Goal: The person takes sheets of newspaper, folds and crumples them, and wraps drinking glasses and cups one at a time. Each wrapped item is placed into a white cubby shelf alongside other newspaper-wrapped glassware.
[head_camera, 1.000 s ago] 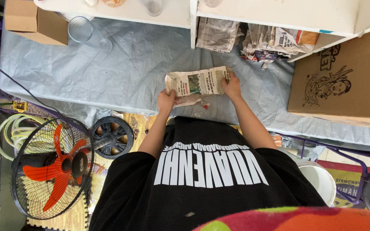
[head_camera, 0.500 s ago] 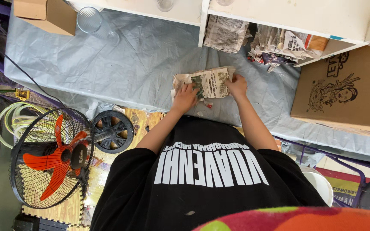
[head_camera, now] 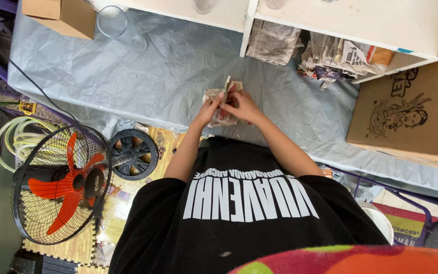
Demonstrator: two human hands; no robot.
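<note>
Newspaper sheet, spread wide a second ago, now folded into small wad; wrapping looks well along. Left hand and right hand close together, both pinching wad just above bench covered in grey plastic. Shelf behind holds crumpled paper. Cardboard box right; orange-bladed fan on floor left.

Thin printed newsprint, the bundle, soft and creased, is pinched between the left hand and right hand. Under it, the table cover looks like a grey plastic sheet, wrinkled, with a faint sheen. More crumpled newspaper sits at the far edge under a painted white shelf, smooth and matt. Matt brown cardboard box at the right edge. Clear, glossy plastic cup near the far left corner.
</note>
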